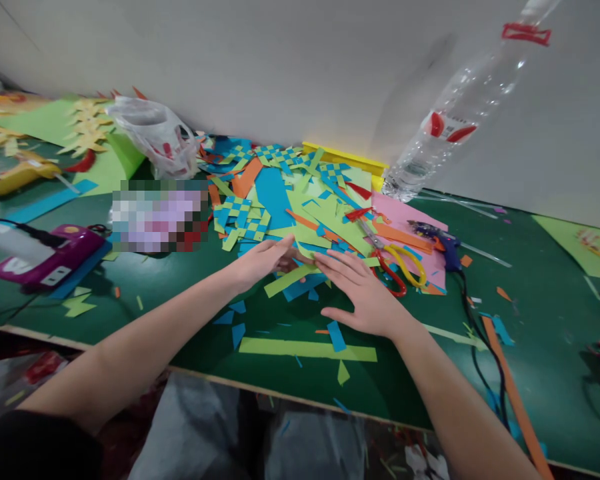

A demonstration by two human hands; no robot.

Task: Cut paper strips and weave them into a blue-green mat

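Observation:
My left hand (265, 262) is over the near edge of a heap of cut paper. Its thumb points up and its other fingers reach toward the right hand, partly hidden in shadow; nothing is plainly gripped. Opposite it, my right hand (363, 290) has its fingers stretched out and its thumb apart, with the fingertips at the scraps. Just beneath the hands lies a green paper strip (285, 281). Behind them are woven blue-and-green paper pieces (243, 217) and a blue sheet (274, 197). Scissors with red and yellow handles (405, 261) lie beyond my right hand.
A large plastic bottle (450, 120) leans by the wall. A glue gun (447, 247) with a cord lies right, a yellow glue gun (23, 173) left. A purple power strip (55, 253), a plastic bag (155, 133) and a long green strip (305, 349) are on the green table.

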